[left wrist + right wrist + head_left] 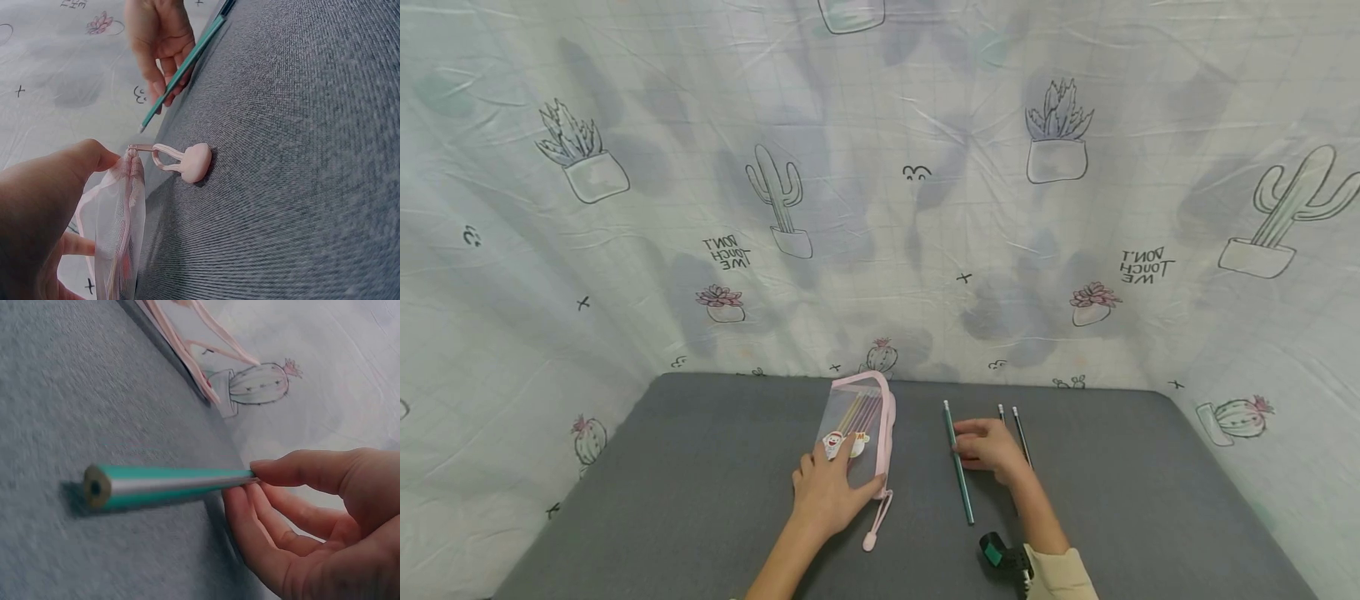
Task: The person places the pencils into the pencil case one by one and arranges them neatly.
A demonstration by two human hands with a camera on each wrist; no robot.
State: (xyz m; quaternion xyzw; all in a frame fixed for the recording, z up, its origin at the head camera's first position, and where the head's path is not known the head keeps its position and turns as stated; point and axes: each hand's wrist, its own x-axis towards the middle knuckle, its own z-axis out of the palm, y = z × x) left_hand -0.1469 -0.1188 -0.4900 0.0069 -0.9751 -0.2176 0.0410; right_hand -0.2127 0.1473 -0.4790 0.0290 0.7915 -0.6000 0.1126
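In the head view, my left hand [829,492] lies with spread fingers on a see-through pencil case [842,408] edged in pink. Several pencils show inside it. The thumb touches the case's near corner, where a pink zip pull [197,164] hangs onto the table. To the right, my right hand [988,450] pinches a green pencil [964,487] between thumb and fingers. Seen from the right wrist, that pencil's flat unsharpened end [97,487] points toward the camera, and the right thumb [275,470] is on its far part.
Two more pencils [1021,432] lie right of and partly under my right forearm. A small black and green device [996,550] is beside the right sleeve. The grey table [700,500] ends at a hanging cloth [880,208] printed with cacti.
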